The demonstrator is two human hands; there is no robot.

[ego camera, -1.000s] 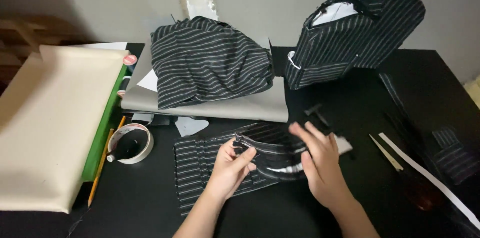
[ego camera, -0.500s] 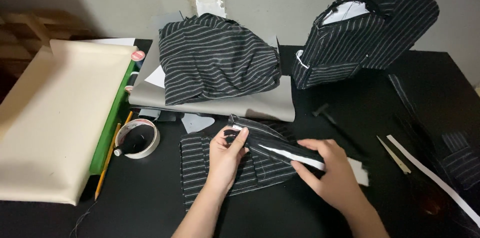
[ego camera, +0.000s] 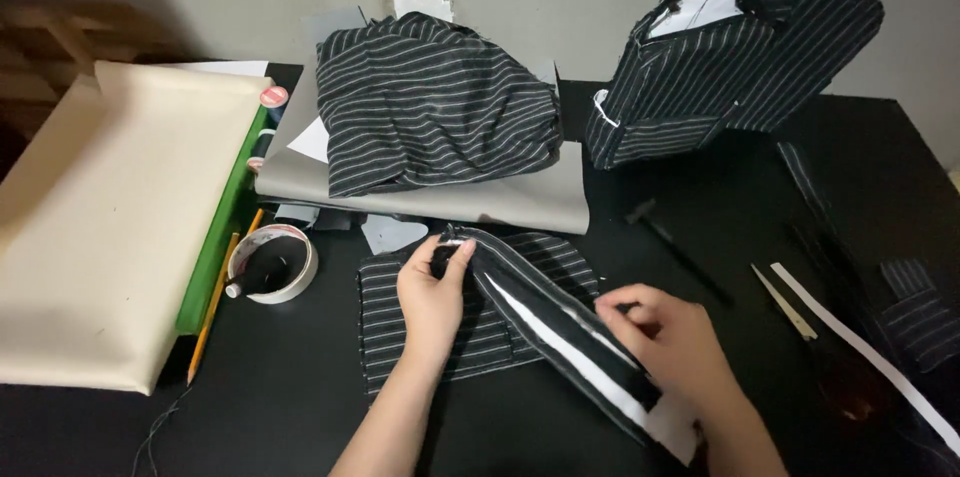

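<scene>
We hold a long striped strip (ego camera: 560,322) of black fabric with a white inner layer, stretched slantwise over the front middle of the table (ego camera: 300,417). Our left hand (ego camera: 432,297) pinches its upper end between thumb and fingers; our right hand (ego camera: 675,347) is closed on the strip nearer its lower end, by the front edge. Under the strip lies a flat striped panel (ego camera: 400,337).

We judge the strip light and soft, though the white layer probably stiffens it somewhat; it should fold along its length and droop if held at one end only. Gripping both ends, as now, keeps it taut.

Toward the left sits a tape roll (ego camera: 272,264) beside a pencil (ego camera: 215,309) and a cream board (ego camera: 110,227). At the back lie a striped heap (ego camera: 430,117) on grey sheets (ego camera: 520,199), and a striped bag (ego camera: 740,67). A white band (ego camera: 860,347) lies near the right edge.
</scene>
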